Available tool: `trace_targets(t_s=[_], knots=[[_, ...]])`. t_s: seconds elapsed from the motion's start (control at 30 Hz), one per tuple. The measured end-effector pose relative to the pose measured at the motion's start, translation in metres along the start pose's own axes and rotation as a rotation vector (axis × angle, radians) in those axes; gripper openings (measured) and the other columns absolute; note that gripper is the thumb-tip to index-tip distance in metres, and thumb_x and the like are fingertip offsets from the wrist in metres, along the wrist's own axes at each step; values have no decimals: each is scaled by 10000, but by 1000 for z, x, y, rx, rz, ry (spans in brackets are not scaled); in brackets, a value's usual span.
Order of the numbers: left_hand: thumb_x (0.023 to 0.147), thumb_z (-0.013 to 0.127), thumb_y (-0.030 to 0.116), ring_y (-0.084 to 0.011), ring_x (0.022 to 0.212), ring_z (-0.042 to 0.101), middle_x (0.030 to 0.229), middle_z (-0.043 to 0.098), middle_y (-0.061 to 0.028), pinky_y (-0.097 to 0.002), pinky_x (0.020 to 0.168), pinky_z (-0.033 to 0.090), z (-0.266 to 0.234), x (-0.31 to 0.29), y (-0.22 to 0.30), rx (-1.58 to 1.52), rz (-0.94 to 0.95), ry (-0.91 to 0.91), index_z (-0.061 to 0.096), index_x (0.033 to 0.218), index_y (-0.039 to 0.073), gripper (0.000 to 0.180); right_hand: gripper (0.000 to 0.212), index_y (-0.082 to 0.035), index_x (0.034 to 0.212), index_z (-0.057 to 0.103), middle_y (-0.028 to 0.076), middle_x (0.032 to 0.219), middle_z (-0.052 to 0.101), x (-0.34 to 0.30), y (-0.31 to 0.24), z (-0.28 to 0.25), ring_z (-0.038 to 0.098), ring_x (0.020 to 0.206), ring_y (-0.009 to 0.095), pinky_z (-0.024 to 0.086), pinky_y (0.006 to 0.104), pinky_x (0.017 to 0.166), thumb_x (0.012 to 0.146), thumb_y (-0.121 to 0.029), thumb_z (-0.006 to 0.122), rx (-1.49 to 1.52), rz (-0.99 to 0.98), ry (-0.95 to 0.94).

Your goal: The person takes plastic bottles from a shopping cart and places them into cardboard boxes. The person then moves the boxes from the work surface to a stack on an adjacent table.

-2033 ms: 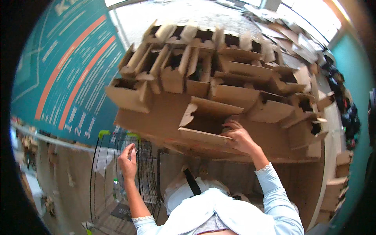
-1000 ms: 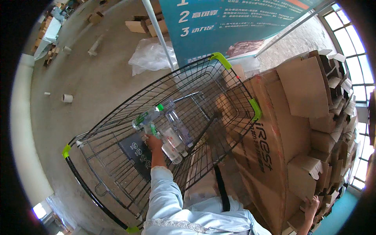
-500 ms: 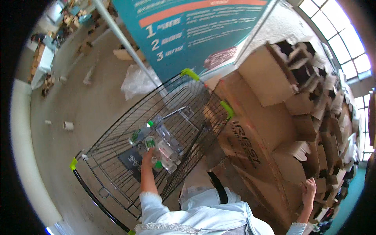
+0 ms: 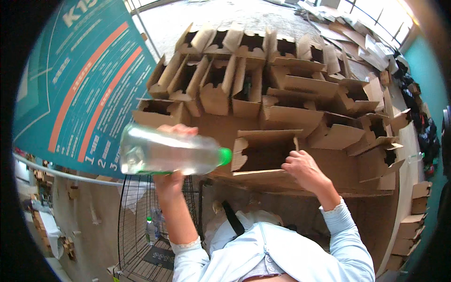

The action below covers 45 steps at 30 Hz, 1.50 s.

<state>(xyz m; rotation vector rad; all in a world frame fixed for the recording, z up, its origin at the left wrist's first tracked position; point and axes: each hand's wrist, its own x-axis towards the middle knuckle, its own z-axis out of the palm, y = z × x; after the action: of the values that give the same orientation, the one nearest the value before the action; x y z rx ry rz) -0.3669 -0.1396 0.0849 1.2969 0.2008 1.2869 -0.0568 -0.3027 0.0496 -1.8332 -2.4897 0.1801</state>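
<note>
My left hand [image 4: 173, 177] is wrapped round a clear plastic bottle [image 4: 164, 151] with a green cap. The bottle is tilted on its side, cap pointing right, in front of the cartons. My right hand [image 4: 305, 170] grips the right edge of an open-topped cardboard box [image 4: 265, 151], whose inside looks dark. This box stands at the near side of a large cardboard carton [image 4: 329, 181] holding several smaller open boxes [image 4: 218, 87]. Part of my left fingers is hidden behind the bottle.
A black wire shopping cart [image 4: 129, 225] stands at lower left with a green-capped bottle [image 4: 150, 230] and a dark panel in it. A teal printed banner [image 4: 80, 103] on a metal frame rises at left. Cardboard pieces [image 4: 413, 221] lie along the right wall.
My view has turned right, from the cart to the boxes. My left hand has lifted a bottle out of the cart. My right hand has come to the edge of an open box.
</note>
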Motion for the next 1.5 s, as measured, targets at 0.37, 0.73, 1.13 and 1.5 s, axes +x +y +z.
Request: trace_targets(t_s=[0.37, 0.73, 1.13, 1.5], knots=[[596, 818, 235, -381, 941, 644, 994, 658, -240, -436, 811, 517, 113, 49, -123, 1113, -550, -1024, 566, 1058, 0, 576, 35, -100, 784, 624, 29, 780, 608, -12, 4, 16, 597, 855, 189, 460, 338, 733, 787, -135, 625, 86, 4, 266], [857, 674, 193, -369, 1158, 565, 1258, 590, -226, -410, 984, 466, 102, 44, -113, 1064, -387, -1034, 558, 1242, -26, 459, 306, -102, 1036, 654, 78, 1123, 600, -16, 5, 34, 553, 1086, 243, 477, 377, 870, 736, -109, 713, 193, -7, 455], [674, 837, 158, -305, 1207, 566, 1246, 614, -165, -413, 1016, 462, 36, -25, -83, 1191, -366, -337, 604, 1223, 16, 613, 634, -59, 1221, 540, 136, 1263, 581, -1, -3, 60, 532, 1189, 316, 416, 455, 1049, 664, -118, 837, 503, 514, 702], [668, 832, 402, -418, 1369, 329, 1443, 397, -225, -485, 1138, 317, 39, 4, -100, 1260, -109, -919, 452, 1406, 125, 875, 722, -92, 1372, 492, 151, 1484, 378, -3, -5, 47, 428, 1312, 399, 440, 443, 1047, 731, -224, 798, 122, 360, 381]])
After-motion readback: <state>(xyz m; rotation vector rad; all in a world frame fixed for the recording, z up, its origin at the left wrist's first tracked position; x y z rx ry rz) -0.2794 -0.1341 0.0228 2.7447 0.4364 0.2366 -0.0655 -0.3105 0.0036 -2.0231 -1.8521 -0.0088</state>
